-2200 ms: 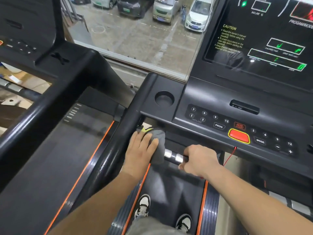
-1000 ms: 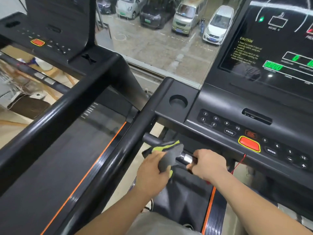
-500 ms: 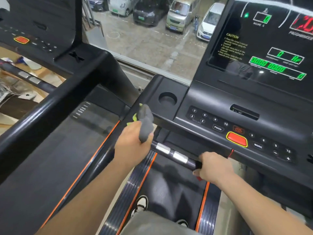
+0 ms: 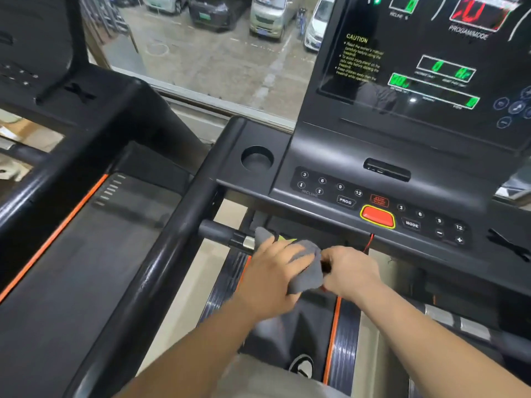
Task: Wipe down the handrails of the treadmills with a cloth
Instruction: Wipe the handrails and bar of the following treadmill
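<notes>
- Since half a second ago, the left hand has slid the grey cloth rightward along the front handrail, ending just beside the right hand.
- Left fingers curl over the cloth, wrapping it round the handrail at centre frame.
- Right hand grips the same handrail, below the red button.

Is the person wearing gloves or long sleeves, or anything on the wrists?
No gloves: the left hand and right hand are bare. No sleeves show either; the left forearm and right forearm are uncovered as far as the picture's edge. No watch, band or ring shows.
</notes>
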A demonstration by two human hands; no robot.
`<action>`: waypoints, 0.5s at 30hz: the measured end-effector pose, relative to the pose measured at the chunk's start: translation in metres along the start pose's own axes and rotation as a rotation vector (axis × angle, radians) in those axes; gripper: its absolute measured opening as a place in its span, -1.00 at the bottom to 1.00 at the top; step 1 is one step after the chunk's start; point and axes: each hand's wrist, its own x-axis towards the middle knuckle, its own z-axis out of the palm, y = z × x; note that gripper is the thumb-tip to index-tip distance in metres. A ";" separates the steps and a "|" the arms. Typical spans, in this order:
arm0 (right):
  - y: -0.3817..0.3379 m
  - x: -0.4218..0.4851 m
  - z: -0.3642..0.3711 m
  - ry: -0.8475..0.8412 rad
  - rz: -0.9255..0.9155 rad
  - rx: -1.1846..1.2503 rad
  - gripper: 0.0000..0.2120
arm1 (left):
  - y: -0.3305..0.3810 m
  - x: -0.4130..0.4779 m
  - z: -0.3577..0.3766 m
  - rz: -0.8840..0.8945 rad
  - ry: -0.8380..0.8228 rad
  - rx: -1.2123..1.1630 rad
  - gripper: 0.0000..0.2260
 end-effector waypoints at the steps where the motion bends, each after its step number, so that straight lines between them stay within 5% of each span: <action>1: -0.001 0.000 0.000 0.002 0.006 0.004 -0.73 | -0.023 -0.008 -0.011 0.011 -0.047 0.036 -0.38; 5: -0.003 0.001 0.001 0.000 0.015 0.032 -0.52 | -0.086 -0.033 -0.054 -0.186 0.043 0.095 -0.54; 9: -0.003 0.000 0.001 -0.007 0.041 0.038 -0.53 | -0.026 -0.008 -0.031 -0.402 0.096 0.117 -0.62; 13: -0.004 -0.001 0.001 0.013 0.035 0.012 -0.90 | 0.030 -0.001 0.009 -0.096 -0.049 0.061 -0.46; 15: -0.004 -0.003 0.002 0.022 0.025 0.011 -0.93 | 0.017 -0.009 0.004 0.034 -0.097 0.109 -0.40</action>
